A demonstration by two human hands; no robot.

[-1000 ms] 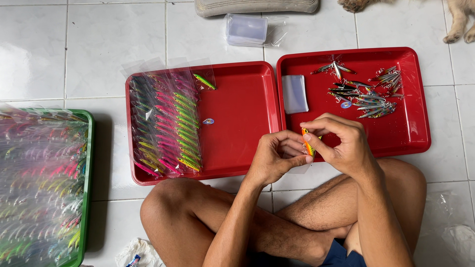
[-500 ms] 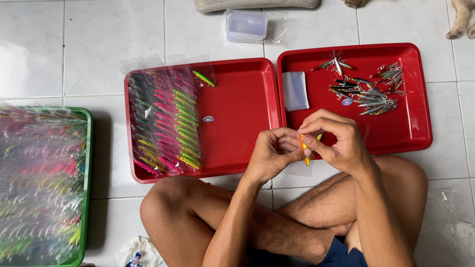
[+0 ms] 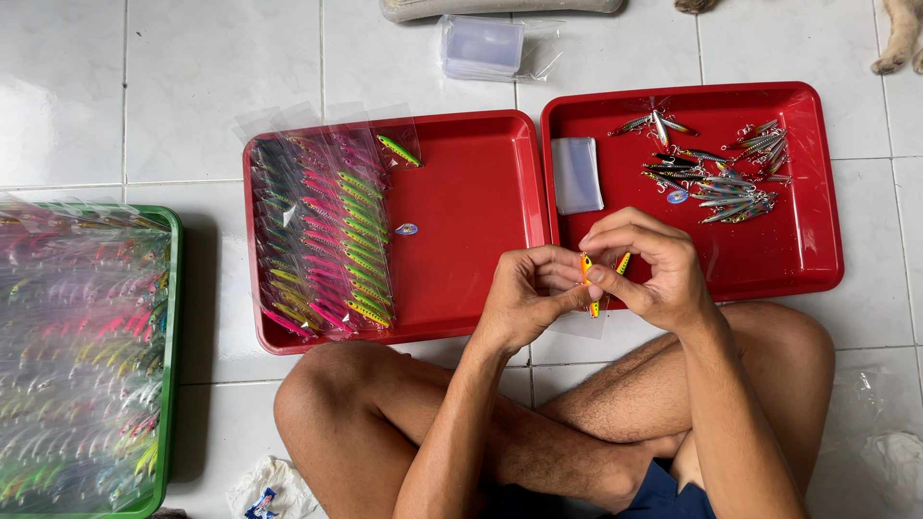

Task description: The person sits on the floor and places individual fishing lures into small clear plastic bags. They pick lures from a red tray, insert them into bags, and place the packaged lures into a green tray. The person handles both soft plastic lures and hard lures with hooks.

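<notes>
Head view: both hands (image 3: 601,279) pinch an orange-yellow lure (image 3: 587,274), seemingly bagged, fingers hiding its middle.

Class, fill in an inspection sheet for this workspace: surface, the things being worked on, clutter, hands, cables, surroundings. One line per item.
Surface: white tiled floor; the person sits cross-legged on it.
Job's things: small yellow-orange fishing lure pinched between both hands, with a clear plastic sleeve hanging below; right red plastic tray holds loose metallic lures and clear sleeves; left red plastic tray holds rows of bagged lures.
Clutter: crumpled white wrapper by the knee.
Hands: left hand and right hand both grip the lure.
Cables: nothing seen.
Surroundings: green tray of bagged lures at left; clear plastic box at top.
</notes>
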